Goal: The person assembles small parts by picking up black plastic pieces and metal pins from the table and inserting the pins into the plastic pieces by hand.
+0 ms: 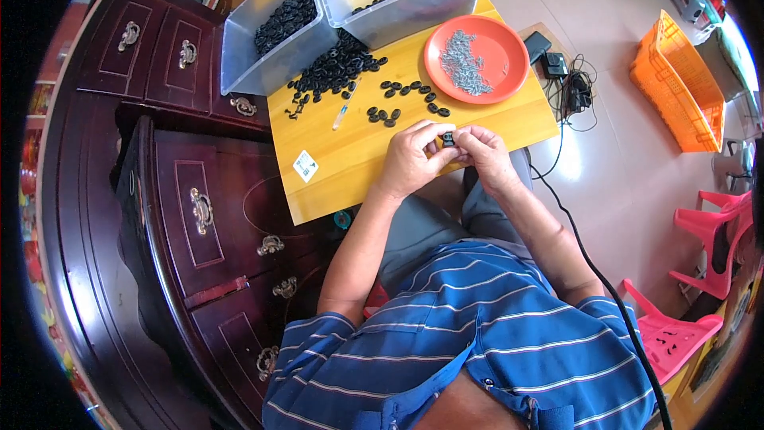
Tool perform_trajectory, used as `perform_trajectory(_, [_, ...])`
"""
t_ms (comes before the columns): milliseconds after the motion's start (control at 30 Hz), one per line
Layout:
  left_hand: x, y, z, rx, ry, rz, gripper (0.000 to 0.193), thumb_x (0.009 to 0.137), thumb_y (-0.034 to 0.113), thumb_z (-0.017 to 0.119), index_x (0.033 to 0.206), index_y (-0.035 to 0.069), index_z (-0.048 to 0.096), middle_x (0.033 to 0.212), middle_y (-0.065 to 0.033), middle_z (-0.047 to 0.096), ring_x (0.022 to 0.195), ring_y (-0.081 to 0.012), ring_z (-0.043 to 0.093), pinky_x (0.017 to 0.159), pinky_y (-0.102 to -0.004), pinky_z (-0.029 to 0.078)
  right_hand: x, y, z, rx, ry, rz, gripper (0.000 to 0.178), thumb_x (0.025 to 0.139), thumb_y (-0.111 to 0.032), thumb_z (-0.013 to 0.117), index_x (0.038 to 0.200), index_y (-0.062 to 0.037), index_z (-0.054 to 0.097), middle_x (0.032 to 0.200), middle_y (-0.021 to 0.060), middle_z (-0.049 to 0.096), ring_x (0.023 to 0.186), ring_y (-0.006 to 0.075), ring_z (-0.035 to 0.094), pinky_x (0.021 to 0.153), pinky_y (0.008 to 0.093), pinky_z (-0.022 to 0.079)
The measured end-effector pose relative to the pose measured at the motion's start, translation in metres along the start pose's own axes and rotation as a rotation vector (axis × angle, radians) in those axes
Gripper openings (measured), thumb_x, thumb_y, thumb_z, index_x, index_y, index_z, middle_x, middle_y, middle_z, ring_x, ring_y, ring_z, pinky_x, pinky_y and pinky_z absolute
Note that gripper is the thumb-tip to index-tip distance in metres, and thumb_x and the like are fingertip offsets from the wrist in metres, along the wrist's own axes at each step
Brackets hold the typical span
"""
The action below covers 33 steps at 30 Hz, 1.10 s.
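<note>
Close together over the table's near edge, my left hand (411,156) and my right hand (484,154) pinch a small black part (448,138) between their fingertips. Its exact kind is too small to make out. Just beyond my hands lie several loose black oval parts (390,115), with more in a bent row (430,98) towards the plate. A red plate (513,72) holds a heap of small silvery metal pieces (463,64). Farther left, a big pile of black oval parts (338,68) spreads over the yellow table (350,167).
Two clear plastic bins (239,60) with black parts stand at the table's far side. A thin pen-like tool (341,117) and a white card (305,166) lie on the table. Dark cabinets (191,183) flank the left. At right are cables (579,95), an orange crate (676,87) and pink stools (676,334).
</note>
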<state>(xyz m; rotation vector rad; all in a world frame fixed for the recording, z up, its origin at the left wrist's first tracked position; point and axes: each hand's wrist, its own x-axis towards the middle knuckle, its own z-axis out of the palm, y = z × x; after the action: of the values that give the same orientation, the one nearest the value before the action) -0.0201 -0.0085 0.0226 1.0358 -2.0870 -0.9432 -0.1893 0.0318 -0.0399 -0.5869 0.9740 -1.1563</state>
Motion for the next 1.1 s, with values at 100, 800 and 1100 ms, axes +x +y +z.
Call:
perform_trajectory(100, [-0.003, -0.002, 0.000, -0.014, 0.021, 0.014, 0.030, 0.080, 0.001, 0.080, 0.108, 0.001, 0.072, 0.086, -0.0064, 0.067, 0.065, -0.0116, 0.062, 0.060, -0.0265, 0.050, -0.001, 0.000, 0.002, 0.015, 0.015, -0.005, 0.018, 0.099, -0.026, 0.065, 0.098, -0.0082, 0.070, 0.084, -0.0031, 0.065, 0.077, 0.0065, 0.058, 0.073, 0.0243, 0.048])
perform_trajectory(800, [-0.014, 0.004, 0.006, 0.067, 0.153, 0.109, 0.023, 0.082, -0.002, 0.075, 0.105, 0.001, 0.071, 0.086, -0.0106, 0.069, 0.066, -0.0182, 0.066, 0.060, -0.0301, 0.052, -0.013, -0.002, 0.012, 0.002, 0.034, -0.106, 0.016, 0.099, -0.020, 0.065, 0.097, -0.0050, 0.069, 0.084, -0.0016, 0.064, 0.077, 0.0077, 0.058, 0.076, 0.0244, 0.049])
perform_trajectory(1100, [-0.018, 0.008, -0.004, -0.014, 0.124, 0.019, 0.023, 0.083, 0.003, 0.075, 0.105, 0.002, 0.070, 0.086, -0.0108, 0.068, 0.061, -0.0190, 0.064, 0.057, -0.0321, 0.051, -0.009, 0.000, 0.018, 0.035, -0.043, -0.133, 0.016, 0.099, -0.020, 0.066, 0.096, -0.0045, 0.068, 0.084, -0.0020, 0.064, 0.077, 0.0074, 0.057, 0.074, 0.0244, 0.047])
